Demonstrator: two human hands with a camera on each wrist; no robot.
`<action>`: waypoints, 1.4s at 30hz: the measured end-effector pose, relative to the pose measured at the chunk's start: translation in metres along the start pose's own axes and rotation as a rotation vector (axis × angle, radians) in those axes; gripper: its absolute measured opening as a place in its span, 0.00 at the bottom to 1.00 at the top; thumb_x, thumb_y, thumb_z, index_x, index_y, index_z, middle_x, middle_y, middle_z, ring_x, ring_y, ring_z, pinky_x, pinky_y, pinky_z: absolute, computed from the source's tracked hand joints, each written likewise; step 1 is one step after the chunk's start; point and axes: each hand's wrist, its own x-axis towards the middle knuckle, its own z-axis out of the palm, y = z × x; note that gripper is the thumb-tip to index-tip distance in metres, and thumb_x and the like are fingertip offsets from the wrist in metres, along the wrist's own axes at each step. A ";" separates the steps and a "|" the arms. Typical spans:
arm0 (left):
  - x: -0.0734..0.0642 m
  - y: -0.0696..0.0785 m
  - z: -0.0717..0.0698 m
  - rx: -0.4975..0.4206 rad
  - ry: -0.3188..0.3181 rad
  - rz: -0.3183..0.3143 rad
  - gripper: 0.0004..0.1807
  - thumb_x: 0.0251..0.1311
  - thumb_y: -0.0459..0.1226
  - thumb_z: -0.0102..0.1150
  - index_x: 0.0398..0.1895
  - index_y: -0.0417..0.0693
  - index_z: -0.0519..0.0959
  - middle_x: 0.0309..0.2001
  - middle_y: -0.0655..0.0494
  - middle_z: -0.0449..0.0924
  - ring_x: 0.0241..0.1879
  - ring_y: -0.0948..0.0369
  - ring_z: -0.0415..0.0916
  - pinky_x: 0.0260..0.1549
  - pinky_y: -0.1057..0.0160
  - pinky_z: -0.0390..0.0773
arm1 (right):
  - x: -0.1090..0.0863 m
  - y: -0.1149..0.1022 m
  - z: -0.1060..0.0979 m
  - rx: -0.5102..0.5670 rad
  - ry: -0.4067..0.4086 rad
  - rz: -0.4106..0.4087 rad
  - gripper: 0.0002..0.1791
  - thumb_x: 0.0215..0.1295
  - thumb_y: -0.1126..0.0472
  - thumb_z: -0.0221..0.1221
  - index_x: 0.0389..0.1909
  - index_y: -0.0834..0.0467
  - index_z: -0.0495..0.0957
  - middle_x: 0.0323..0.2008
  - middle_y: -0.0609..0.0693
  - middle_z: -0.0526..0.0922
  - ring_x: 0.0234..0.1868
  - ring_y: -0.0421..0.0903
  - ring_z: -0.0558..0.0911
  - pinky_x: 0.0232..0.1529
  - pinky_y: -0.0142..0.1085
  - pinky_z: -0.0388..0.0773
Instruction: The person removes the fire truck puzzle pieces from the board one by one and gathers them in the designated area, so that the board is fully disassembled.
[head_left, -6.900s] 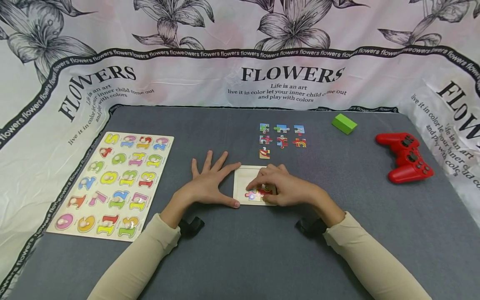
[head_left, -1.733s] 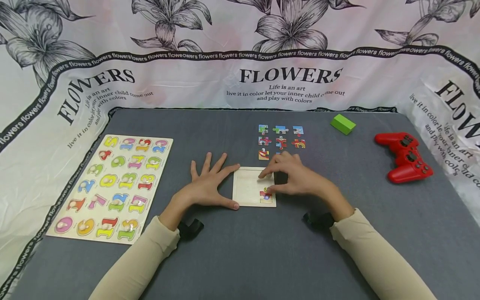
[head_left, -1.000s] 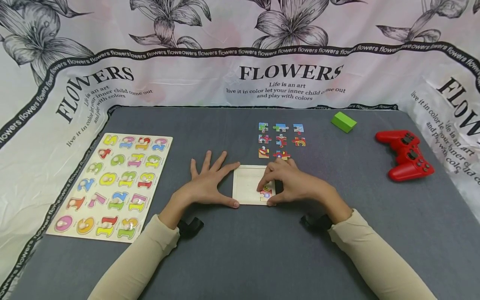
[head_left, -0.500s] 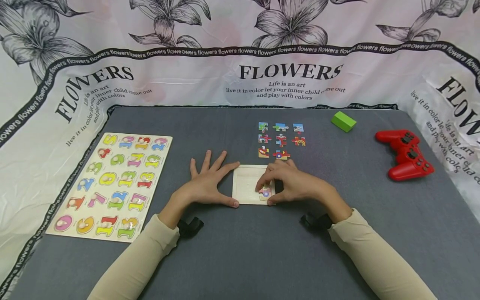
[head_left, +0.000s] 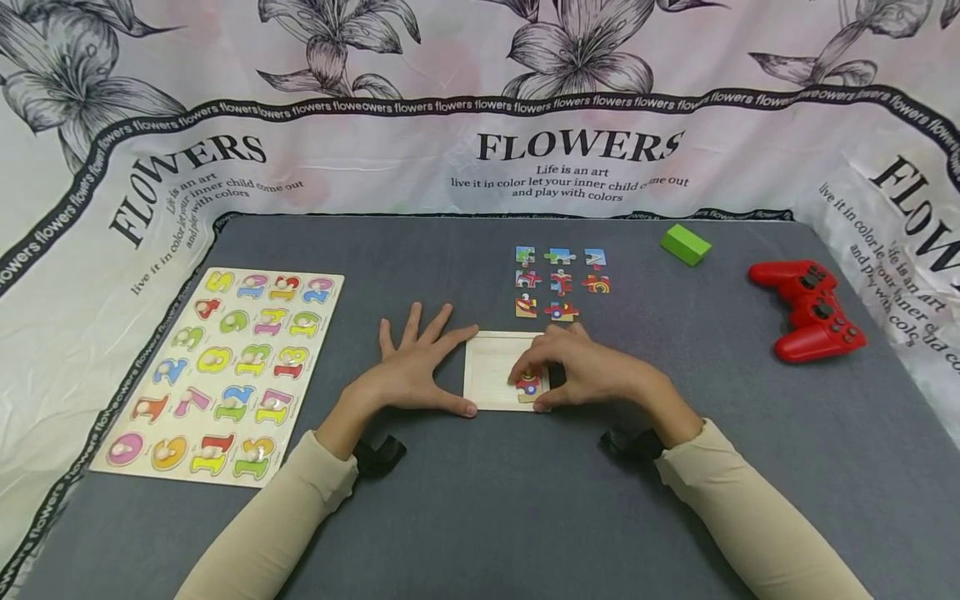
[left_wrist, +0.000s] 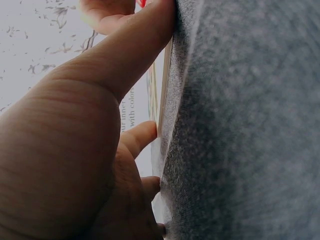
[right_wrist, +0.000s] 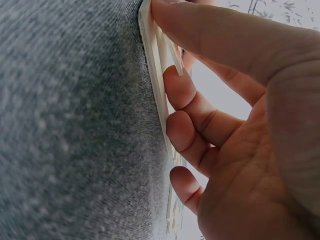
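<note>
A shallow wooden puzzle tray lies flat between my hands. My left hand spreads its fingers on the cloth, with the thumb and index fingertip against the tray's left side. Over the tray's lower right corner, my right hand curls its fingers and pinches a jigsaw piece with a red and blue print. In the right wrist view that piece stands tilted up from the tray floor, a fingertip at its edge and the thumb close to the frame. Part of it is hidden by the fingers.
Several jigsaw pieces lie in rows beyond the tray. A number puzzle board is at the left. A green block and a red game controller lie at the right, on grey cloth.
Since the oldest frame, a piece has gone from the tray to the front row of loose pieces. My right hand has returned to the tray and tilted the piece there; my left hand stays put.
</note>
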 end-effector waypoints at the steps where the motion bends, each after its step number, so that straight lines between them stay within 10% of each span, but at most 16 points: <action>1: 0.000 0.000 0.000 0.001 0.000 0.000 0.60 0.44 0.67 0.74 0.81 0.72 0.53 0.85 0.53 0.31 0.81 0.40 0.16 0.66 0.23 0.18 | 0.000 0.000 0.000 -0.001 -0.001 0.002 0.23 0.51 0.54 0.78 0.50 0.41 0.86 0.39 0.36 0.82 0.43 0.39 0.71 0.48 0.44 0.56; 42: -0.001 0.001 0.000 -0.010 0.001 0.012 0.60 0.44 0.66 0.74 0.81 0.72 0.53 0.85 0.52 0.32 0.80 0.39 0.15 0.65 0.23 0.17 | -0.017 0.039 -0.026 0.047 0.236 0.089 0.21 0.58 0.61 0.73 0.54 0.50 0.87 0.42 0.43 0.85 0.45 0.46 0.77 0.48 0.46 0.55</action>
